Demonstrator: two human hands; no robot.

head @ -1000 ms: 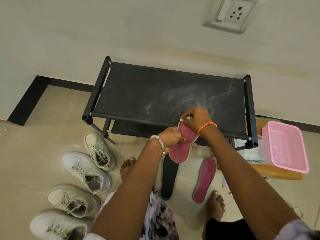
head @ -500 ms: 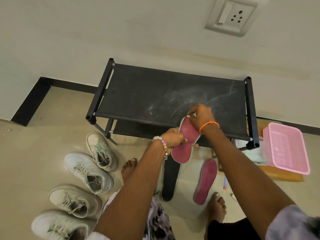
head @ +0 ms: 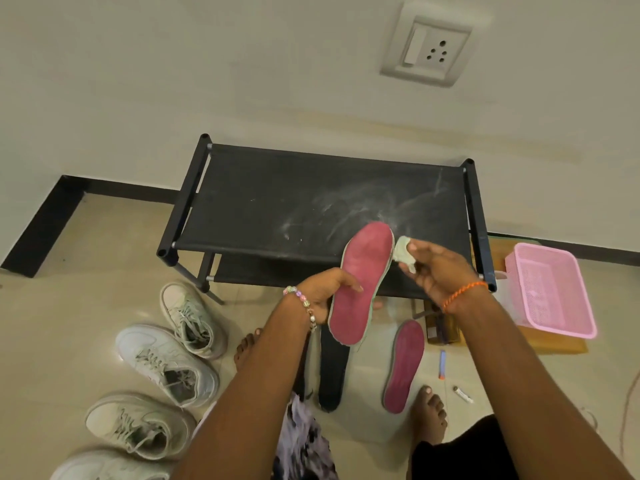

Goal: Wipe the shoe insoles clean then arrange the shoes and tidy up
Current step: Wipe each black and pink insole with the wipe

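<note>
Four pale shoes (head: 166, 368) wait at 8 o'clock; a second pink insole (head: 403, 367) lies on the floor at 5. Our left hand (head: 320, 294) grips the pink insole (head: 362, 282) at centre. Our right hand (head: 438, 271), pinching the wipe (head: 403, 254), has lifted off it toward 2 o'clock. We judge this face wiped. Beyond, the dusty shoe rack (head: 311, 202).

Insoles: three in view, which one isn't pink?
The black insole on the floor, partly hidden beneath the pink insole in the left hand. The other pink insole lies beside it.
</note>
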